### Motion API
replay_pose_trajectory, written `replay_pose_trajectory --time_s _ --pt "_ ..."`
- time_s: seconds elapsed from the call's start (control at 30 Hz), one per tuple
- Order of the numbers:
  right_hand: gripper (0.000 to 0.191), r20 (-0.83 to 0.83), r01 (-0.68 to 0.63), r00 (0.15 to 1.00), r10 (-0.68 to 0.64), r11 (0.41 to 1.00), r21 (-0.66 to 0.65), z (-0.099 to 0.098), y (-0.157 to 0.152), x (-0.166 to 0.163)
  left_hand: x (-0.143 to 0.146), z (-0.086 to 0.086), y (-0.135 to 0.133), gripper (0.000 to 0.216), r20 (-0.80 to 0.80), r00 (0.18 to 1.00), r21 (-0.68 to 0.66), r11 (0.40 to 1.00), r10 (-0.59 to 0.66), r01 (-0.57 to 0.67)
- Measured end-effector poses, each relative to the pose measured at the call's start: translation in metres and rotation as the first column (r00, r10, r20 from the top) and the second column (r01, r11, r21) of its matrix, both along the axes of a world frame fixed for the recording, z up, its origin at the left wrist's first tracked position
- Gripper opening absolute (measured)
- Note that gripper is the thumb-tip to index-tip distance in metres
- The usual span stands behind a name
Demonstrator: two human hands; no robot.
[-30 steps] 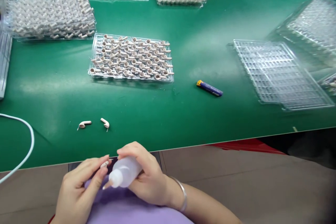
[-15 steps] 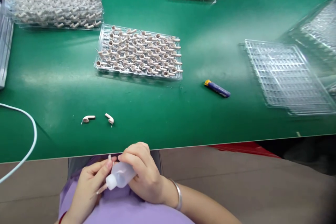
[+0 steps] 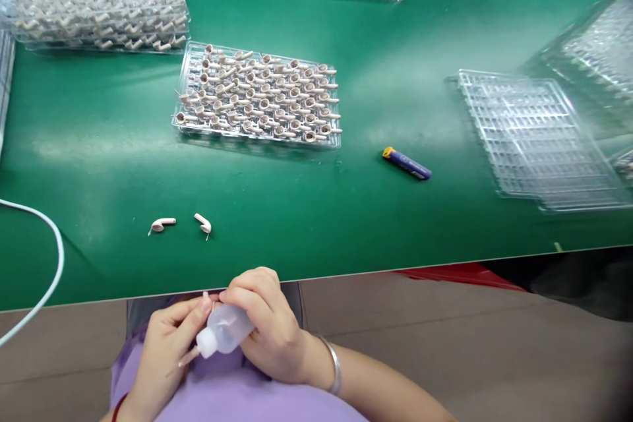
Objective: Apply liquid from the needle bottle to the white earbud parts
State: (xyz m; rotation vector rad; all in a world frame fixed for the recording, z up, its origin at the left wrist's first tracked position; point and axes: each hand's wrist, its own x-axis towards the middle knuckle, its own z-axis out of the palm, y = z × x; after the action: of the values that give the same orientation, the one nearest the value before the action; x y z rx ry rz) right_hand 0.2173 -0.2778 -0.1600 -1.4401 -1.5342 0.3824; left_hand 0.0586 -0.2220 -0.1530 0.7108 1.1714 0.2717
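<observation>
BENCH WORK: A person's right hand [image 3: 271, 335] is gripping a translucent squeeze bottle [image 3: 228, 328], fingers curled closed around its body and its nozzle pointing toward the left hand [image 3: 162, 351]. The left hand is pinching a small white earbud shell [image 3: 206, 295] between thumb and fingertips. Both hands are working well below the central tray [image 3: 257, 97] of earbud shells, just off the near edge of the green table [image 3: 99, 165]. A loose shell [image 3: 162, 225] and a second loose shell [image 3: 203, 224] are lying below-left of that tray. A blue stick [image 3: 406, 163] is lying to its lower right, and an empty clear tray [image 3: 539, 138] is sitting farther right.
</observation>
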Motion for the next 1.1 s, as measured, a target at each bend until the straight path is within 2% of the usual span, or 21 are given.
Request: replay_pose_trajectory --time_s 0.17,0.4,0.5,0.57,0.63,0.67,0.77,0.83,0.87,0.93,1.1 --pt "0.025 -0.006 -0.015 1.0 0.015 1.0 -0.004 -0.001 -0.001 0.0 0.0 0.002 0.003 0.037 -0.008 1.0 0.001 1.0 0.015 -0.015" --pt "0.02 0.024 0.028 0.999 -0.029 0.999 0.045 -0.002 0.004 -0.001 0.005 0.009 0.009 0.037 -0.02 1.0 0.038 0.999 0.018 -0.018" --pt "0.017 0.006 0.005 1.0 -0.005 0.999 0.042 0.003 0.005 0.004 0.002 0.012 0.016 0.036 -0.03 0.994 0.062 0.992 -0.104 0.106" --pt "0.017 -0.058 -0.06 0.996 0.061 0.998 0.006 0.009 0.006 0.014 -0.002 0.017 0.022 0.031 -0.082 0.973 0.169 0.959 -0.215 0.227" --pt "0.017 -0.181 -0.112 0.978 0.1 0.992 -0.059 0.016 0.006 0.029 -0.007 0.024 0.028 0.022 -0.188 0.941 0.371 0.866 -0.283 0.335" --pt "0.019 -0.251 -0.111 0.964 0.085 0.989 -0.094 0.018 0.006 0.037 -0.009 0.028 0.031 0.017 -0.246 0.925 0.493 0.784 -0.291 0.378" --pt "0.029 -0.4 -0.021 0.915 -0.056 0.982 -0.186 0.023 0.008 0.06 -0.012 0.037 0.035 0.012 -0.363 0.894 0.781 0.437 -0.261 0.445" --pt "0.036 -0.475 0.02 0.87 -0.132 0.972 -0.233 0.022 0.009 0.071 -0.011 0.042 0.038 0.014 -0.393 0.892 0.866 0.236 -0.225 0.441" --pt "0.039 -0.517 0.018 0.842 -0.153 0.966 -0.257 0.021 0.01 0.075 -0.011 0.044 0.039 0.016 -0.405 0.89 0.883 0.163 -0.21 0.44" --pt "0.043 -0.601 -0.012 0.78 -0.175 0.955 -0.295 0.017 0.011 0.081 -0.008 0.047 0.043 0.017 -0.431 0.884 0.893 0.058 -0.182 0.447" --pt "0.044 -0.711 -0.065 0.679 -0.181 0.951 -0.304 0.012 0.014 0.085 0.008 0.057 0.071 0.014 -0.454 0.88 0.889 -0.13 -0.141 0.438"
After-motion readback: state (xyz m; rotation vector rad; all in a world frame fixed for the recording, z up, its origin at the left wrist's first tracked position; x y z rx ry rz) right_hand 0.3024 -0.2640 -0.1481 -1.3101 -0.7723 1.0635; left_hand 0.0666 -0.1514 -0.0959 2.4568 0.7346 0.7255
